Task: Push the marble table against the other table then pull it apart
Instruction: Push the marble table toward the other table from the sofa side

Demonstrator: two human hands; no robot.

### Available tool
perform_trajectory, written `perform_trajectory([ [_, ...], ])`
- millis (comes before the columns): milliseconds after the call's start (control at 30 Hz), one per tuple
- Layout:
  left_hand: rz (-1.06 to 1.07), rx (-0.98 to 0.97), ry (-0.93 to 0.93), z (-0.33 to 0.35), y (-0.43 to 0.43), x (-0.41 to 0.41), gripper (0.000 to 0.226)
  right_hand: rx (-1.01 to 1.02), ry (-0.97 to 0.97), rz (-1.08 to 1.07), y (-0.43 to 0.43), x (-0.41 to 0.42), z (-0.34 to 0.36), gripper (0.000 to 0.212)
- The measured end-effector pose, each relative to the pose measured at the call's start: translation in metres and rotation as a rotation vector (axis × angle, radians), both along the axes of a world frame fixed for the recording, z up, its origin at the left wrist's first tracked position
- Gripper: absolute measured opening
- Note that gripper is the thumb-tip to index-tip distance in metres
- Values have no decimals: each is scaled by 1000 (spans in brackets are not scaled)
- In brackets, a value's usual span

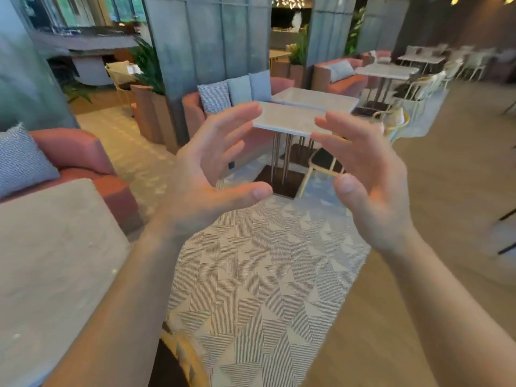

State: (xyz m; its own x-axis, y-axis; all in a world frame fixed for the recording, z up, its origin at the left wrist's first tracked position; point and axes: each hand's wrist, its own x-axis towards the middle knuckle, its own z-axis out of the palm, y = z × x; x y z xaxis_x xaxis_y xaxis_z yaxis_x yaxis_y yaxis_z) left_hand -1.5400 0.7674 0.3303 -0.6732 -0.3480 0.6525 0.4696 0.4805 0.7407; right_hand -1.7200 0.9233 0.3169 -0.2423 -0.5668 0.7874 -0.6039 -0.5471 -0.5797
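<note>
Two pale marble-topped tables stand ahead of me on thin metal legs. The nearer marble table [287,118] and the farther table [315,99] sit side by side; from here I cannot tell whether a gap separates their tops. My left hand [212,174] and my right hand [368,174] are raised in the air well short of the tables, palms facing each other, fingers spread and curved. Neither hand touches or holds anything. They partly hide the nearer table's front corners.
A pink sofa [195,107] with grey cushions runs behind the tables. A yellow-framed chair [324,166] stands by the nearer table. Another pale tabletop [50,261] is close at my left, with a chair back [184,358] below. Patterned carpet [265,275] lies between; wood floor lies to the right.
</note>
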Motion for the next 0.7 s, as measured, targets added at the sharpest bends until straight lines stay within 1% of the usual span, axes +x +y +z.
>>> perform_trajectory([
  [100,19,2,1,-7,-24,-58,81,-14,-7,-3,-25,-62,-6,69],
  [200,58,-6,36,-10,-51,-116,76,-33,1,13,-52,-127,-9,63],
  [267,80,5,37,-8,-67,-150,75,-2,-27,13,-69,-164,-7,67],
  [400,121,29,51,-4,-101,-201,82,38,-34,24,-103,-228,-4,79],
  [467,137,32,40,-5,-124,-226,80,44,-55,33,-127,-257,-4,82],
  [700,187,24,26,-19,-220,-307,77,48,-86,81,-233,-345,-18,77],
])
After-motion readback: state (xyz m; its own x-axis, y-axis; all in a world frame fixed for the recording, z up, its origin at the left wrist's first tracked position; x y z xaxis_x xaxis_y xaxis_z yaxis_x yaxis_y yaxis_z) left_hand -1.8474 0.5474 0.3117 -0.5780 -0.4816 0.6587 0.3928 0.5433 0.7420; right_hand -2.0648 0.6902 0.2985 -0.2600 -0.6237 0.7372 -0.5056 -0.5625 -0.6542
